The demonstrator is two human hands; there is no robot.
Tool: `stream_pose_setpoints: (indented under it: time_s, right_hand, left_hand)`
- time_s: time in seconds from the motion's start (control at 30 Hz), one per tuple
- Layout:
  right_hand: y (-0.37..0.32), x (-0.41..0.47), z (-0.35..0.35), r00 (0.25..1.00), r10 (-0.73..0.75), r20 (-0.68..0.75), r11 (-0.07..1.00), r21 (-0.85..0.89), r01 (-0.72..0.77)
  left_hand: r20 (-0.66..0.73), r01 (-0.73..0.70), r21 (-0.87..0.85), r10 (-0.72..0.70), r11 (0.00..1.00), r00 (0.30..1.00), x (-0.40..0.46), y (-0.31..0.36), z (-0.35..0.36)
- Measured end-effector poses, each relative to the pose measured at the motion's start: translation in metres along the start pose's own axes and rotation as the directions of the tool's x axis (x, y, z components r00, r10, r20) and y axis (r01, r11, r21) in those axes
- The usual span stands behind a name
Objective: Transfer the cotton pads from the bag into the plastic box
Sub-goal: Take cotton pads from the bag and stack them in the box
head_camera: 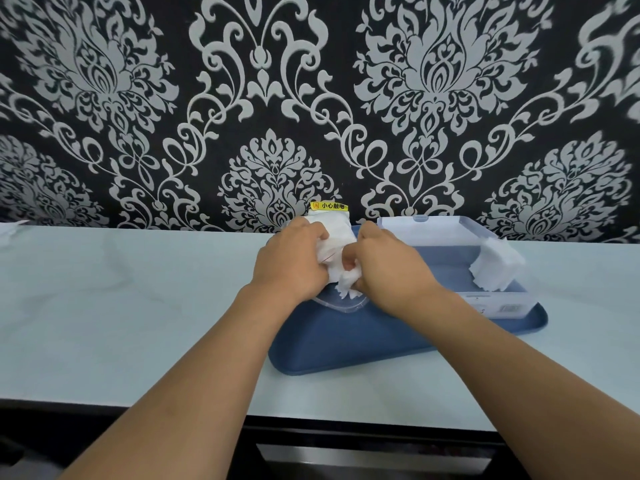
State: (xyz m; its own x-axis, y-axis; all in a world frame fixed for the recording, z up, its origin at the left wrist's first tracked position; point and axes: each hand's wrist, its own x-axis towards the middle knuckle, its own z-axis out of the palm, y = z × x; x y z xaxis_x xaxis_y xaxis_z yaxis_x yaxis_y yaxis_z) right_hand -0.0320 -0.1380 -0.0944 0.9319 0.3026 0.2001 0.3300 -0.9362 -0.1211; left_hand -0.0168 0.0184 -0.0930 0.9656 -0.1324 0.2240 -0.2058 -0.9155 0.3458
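Blue tray (pixel 346 351) lay near counter's front edge, left hand (pixel 291 261) and right hand (pixel 388 265) both gripped bag (pixel 334 233) above its left end, cotton pads (pixel 495 268) stacked in plastic box (pixel 433 230) on its right end, wallpapered wall (pixel 311 98) close behind.

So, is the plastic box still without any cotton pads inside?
No, a stack of cotton pads already lies at the right end of the plastic box.

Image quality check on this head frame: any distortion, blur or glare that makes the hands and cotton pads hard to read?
Head view: wide-angle bowing curves the counter edge and stretches the forearms; lighting is soft and even, without hard shadows. The left hand and right hand are fairly sharp, but the bag and cotton pads wash out white, losing edges; wallpaper softens toward the corners.
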Motion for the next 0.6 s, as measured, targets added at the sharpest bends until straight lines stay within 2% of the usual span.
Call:
stream_pose_setpoints:
  time_s: [0.07,0.13,0.2,0.27,0.3,0.37,0.4,0.47,0.53,0.6]
  right_hand:
    - [0.004,-0.004,-0.001,0.999,-0.034,-0.017,0.998,0.057,0.035]
    - [0.008,-0.012,-0.005,0.996,-0.064,-0.068,0.968,0.240,0.079]
    - [0.010,-0.017,-0.009,0.990,-0.068,-0.124,0.892,0.436,0.116]
    - [0.014,-0.020,-0.014,0.991,0.002,-0.131,0.799,0.597,0.077]
    - [0.016,-0.020,-0.017,0.993,0.066,-0.103,0.714,0.700,0.025]
    - [0.020,-0.021,-0.025,0.982,0.189,0.000,0.447,0.890,-0.086]
    - [0.024,-0.022,-0.029,0.969,0.238,0.067,0.312,0.940,-0.142]
    - [0.029,-0.024,-0.034,0.946,0.266,0.185,0.155,0.960,-0.232]
    - [0.034,-0.026,-0.037,0.943,0.225,0.243,0.122,0.954,-0.275]
    - [0.035,-0.026,-0.038,0.952,0.179,0.249,0.150,0.949,-0.277]
  left_hand:
    - [-0.016,0.017,0.020,-0.016,1.000,1.000,0.000,0.000,0.001]
    - [-0.015,0.025,0.027,-0.025,0.999,1.000,0.001,0.001,0.000]
    - [-0.001,0.029,0.027,-0.029,0.999,1.000,0.001,0.002,-0.001]
    - [0.021,0.030,0.006,-0.030,1.000,0.999,0.002,0.001,-0.002]
    - [0.038,0.026,-0.012,-0.026,1.000,0.999,0.003,-0.002,-0.002]
    - [0.099,0.004,-0.056,0.002,0.998,0.995,0.001,-0.005,-0.004]
    - [0.135,-0.014,-0.083,0.025,0.996,0.990,0.000,-0.005,-0.007]
    - [0.152,-0.052,-0.218,0.087,0.975,0.984,-0.006,0.002,-0.019]
    - [0.096,-0.039,-0.523,0.105,0.852,0.990,-0.013,0.017,-0.031]
    - [0.106,0.059,-0.768,0.035,0.638,0.994,-0.017,0.031,-0.034]
